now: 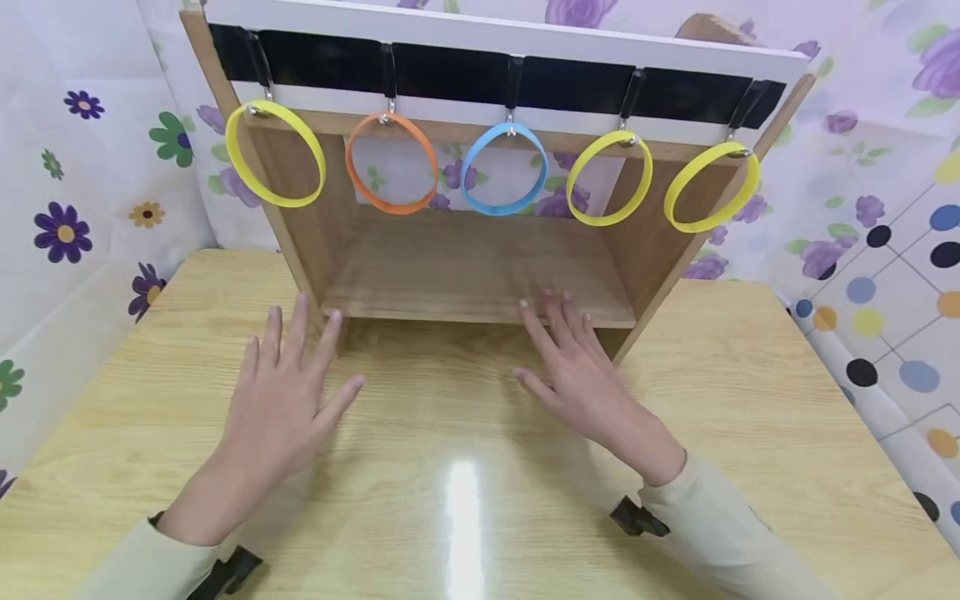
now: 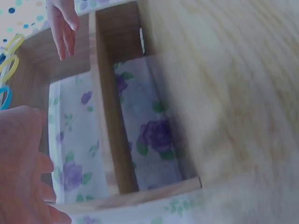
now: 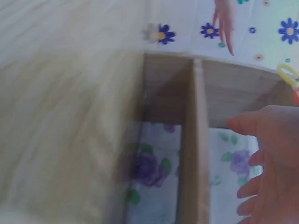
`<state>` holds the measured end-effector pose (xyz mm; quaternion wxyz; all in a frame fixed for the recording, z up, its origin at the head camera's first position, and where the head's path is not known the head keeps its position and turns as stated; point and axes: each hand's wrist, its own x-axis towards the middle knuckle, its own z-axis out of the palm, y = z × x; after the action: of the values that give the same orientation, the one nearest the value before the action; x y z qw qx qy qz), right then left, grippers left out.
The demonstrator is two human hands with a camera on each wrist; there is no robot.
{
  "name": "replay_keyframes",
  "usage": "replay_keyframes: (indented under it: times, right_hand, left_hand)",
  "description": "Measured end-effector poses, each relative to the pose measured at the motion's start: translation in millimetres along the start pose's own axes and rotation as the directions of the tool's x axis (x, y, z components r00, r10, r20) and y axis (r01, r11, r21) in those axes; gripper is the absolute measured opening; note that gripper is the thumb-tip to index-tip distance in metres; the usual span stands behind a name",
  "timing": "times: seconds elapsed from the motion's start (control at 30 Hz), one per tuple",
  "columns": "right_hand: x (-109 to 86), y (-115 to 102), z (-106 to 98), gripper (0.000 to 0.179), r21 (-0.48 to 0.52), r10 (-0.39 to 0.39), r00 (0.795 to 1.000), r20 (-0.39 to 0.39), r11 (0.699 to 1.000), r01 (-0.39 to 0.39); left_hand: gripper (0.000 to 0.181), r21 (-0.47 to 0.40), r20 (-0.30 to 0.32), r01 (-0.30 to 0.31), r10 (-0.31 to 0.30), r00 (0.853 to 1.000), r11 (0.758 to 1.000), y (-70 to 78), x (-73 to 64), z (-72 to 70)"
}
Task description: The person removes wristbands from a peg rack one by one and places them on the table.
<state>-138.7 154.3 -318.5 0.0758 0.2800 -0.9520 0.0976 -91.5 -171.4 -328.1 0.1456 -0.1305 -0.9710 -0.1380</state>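
My left hand (image 1: 277, 404) is held palm down with fingers spread, in front of the left side of a small wooden shelf (image 1: 480, 258). My right hand (image 1: 581, 379) reaches toward the shelf's right half, fingertips overlapping the front edge of its board in the head view. Neither hand holds anything. Along the shelf's top hang several wristbands on metal hooks: a yellow wristband (image 1: 321, 167) at the left, an orange wristband (image 1: 432, 167), a blue wristband (image 1: 542, 171), then a yellow wristband (image 1: 648, 179) and another yellow wristband (image 1: 712, 223) at the right.
The shelf stands at the back of a wood-grain table (image 1: 420, 500). A black strip (image 1: 450, 71) runs along its white top rail (image 1: 495, 29). Flower-patterned sheeting (image 1: 75, 167) covers the walls, with a dotted pattern (image 1: 900, 333) at the right.
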Motion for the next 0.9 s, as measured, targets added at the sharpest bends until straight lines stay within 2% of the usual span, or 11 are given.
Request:
replay_keyframes:
  times: [0.17, 0.33, 0.53, 0.73, 0.83, 0.9]
  right_hand:
    - [11.5, -15, -15, 0.07, 0.163, -0.032, 0.999, -0.019, 0.986, 0.034]
    - [27.8, -36, -30, 0.066, 0.305, -0.088, 0.996, -0.023, 0.948, 0.091]
    - [50.9, -54, -41, 0.057, 0.459, -0.176, 0.983, -0.055, 0.87, 0.182]
    - [74.6, -70, -50, 0.049, 0.569, -0.153, 0.986, -0.066, 0.806, 0.163]
    - [86.0, -78, -55, 0.046, 0.646, -0.137, 0.989, -0.054, 0.75, 0.14]
    - [93.5, -85, -57, 0.045, 0.688, -0.138, 0.989, -0.045, 0.714, 0.131]
  left_hand:
    - [0.067, -0.152, -0.059, 0.038, -0.048, 0.997, 0.988, -10.5, 3.4, -11.2]
    - [0.07, -0.28, -0.03, 0.112, -0.126, 0.992, 0.954, -22.2, 11.5, -20.4]
    - [0.075, -0.434, 0.0, 0.154, -0.171, 0.985, 0.888, -35.6, 26.7, -24.7]
    - [0.08, -0.492, 0.02, 0.228, -0.251, 0.968, 0.84, -41.3, 45.5, -21.8]
    - [0.079, -0.554, -0.002, 0.209, -0.252, 0.968, 0.806, -45.2, 52.3, -17.7]
    - [0.076, -0.603, -0.02, 0.19, -0.253, 0.967, 0.774, -47.9, 55.4, -15.0]
